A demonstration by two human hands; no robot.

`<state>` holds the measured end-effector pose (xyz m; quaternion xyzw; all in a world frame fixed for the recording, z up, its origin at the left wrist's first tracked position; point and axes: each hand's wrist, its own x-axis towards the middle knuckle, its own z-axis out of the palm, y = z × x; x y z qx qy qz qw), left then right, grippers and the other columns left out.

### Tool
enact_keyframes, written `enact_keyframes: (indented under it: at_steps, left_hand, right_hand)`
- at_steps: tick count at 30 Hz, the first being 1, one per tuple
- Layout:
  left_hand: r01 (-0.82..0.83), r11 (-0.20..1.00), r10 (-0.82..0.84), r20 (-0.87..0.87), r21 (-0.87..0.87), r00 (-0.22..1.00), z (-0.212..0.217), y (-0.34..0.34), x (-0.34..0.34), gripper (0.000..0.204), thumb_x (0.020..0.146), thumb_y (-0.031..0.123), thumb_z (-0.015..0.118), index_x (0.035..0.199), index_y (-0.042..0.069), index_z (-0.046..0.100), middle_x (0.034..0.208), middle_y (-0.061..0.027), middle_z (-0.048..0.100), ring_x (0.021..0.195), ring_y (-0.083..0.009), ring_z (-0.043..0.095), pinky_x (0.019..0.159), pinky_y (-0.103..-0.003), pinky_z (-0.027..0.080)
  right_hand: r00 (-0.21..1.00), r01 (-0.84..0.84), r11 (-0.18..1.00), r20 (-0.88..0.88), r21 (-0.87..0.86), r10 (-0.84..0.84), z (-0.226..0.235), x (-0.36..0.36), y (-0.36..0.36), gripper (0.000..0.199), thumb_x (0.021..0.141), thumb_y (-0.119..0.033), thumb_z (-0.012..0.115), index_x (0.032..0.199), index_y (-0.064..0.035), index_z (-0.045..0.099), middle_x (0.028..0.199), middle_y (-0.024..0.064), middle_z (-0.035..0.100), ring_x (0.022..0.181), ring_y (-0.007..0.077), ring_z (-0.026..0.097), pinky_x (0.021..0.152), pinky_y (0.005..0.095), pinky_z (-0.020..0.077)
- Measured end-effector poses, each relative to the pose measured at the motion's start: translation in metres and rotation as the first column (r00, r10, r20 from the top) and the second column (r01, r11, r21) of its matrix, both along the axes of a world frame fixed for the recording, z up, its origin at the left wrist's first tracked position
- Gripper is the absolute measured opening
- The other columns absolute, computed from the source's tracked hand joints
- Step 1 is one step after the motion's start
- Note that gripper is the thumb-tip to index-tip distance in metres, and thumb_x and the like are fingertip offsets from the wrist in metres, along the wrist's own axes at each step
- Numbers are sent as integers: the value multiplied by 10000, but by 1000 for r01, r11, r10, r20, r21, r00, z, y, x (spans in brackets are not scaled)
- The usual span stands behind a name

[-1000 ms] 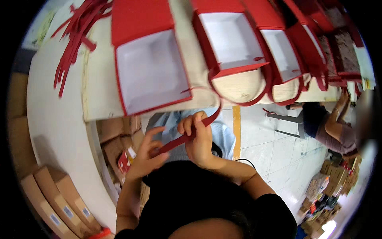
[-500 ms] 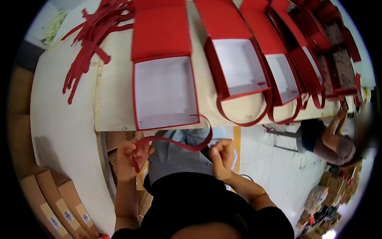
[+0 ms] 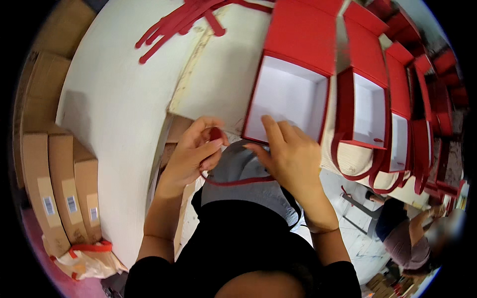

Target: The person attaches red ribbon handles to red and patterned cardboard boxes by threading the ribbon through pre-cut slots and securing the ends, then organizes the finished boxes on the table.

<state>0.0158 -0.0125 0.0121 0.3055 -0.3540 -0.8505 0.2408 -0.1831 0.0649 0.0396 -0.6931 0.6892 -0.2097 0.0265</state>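
Note:
A red ribbon strap (image 3: 241,183) hangs in a loop below the table edge, in front of my lap. Its rounded end sticks up between the pinched thumb and fingers of my left hand (image 3: 196,149). The other way, the strap runs out of sight under my right hand (image 3: 293,154). That hand reaches over the front edge of an open red box (image 3: 288,94) with a white inside. Its fingers are stretched into the box and its thumb is apart from them, near the front wall. Whether it touches the wall is hidden.
More open red boxes (image 3: 367,107) with strap handles (image 3: 355,176) line the table to the right. Loose red straps (image 3: 171,27) lie at the far left. Cardboard boxes (image 3: 37,174) stand left of the white table (image 3: 124,99). Another person (image 3: 407,233) works at far right.
The view has turned, so the boxes sit further right. My right hand has moved up to the box's front edge and its fingers have opened out. My left hand still pinches the strap end.

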Motion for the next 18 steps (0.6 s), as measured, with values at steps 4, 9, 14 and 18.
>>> enact_keyframes:
  at_steps: [4, 9, 14, 18]
  left_hand:
    - [36, 790, 202, 316, -612, 927, -16, 14, -15, 456, 832, 33, 599, 1221, 40, 361, 855, -80, 508, 580, -92, 444, 498, -232, 361]
    - [80, 620, 252, 294, -781, 922, -20, 36, -34, 427, 809, -72, 473, 1170, 13, 262, 926, -137, 434, 765, -189, 497, 674, -283, 424]
    - [284, 455, 207, 411, -844, 888, -13, 31, -34, 419, 837, -70, 445, 1251, -24, 393, 967, -165, 425, 824, -271, 485, 781, -318, 421]
    - [378, 436, 184, 492, -817, 851, -4, 27, -34, 439, 839, -28, 500, 1275, -28, 449, 989, -179, 463, 862, -295, 508, 791, -321, 430]
  right_hand:
    - [986, -119, 992, -126, -49, 112, -9, -9, 12, 301, 654, -295, 736, 695, -108, 504, 634, 17, 439, 564, 190, 501, 464, 313, 402]
    - [982, -66, 994, -183, -85, 50, -10, -14, 20, 319, 652, -290, 745, 639, -100, 489, 597, 32, 406, 532, 200, 467, 444, 326, 358]
    - [979, -79, 989, -197, -124, 54, -11, -18, 23, 333, 654, -291, 750, 624, -92, 485, 576, 41, 391, 506, 203, 445, 436, 321, 338]
    - [981, -98, 985, -181, -142, 71, -14, -21, 26, 317, 650, -277, 755, 639, -79, 508, 579, 48, 411, 508, 208, 455, 434, 325, 336]
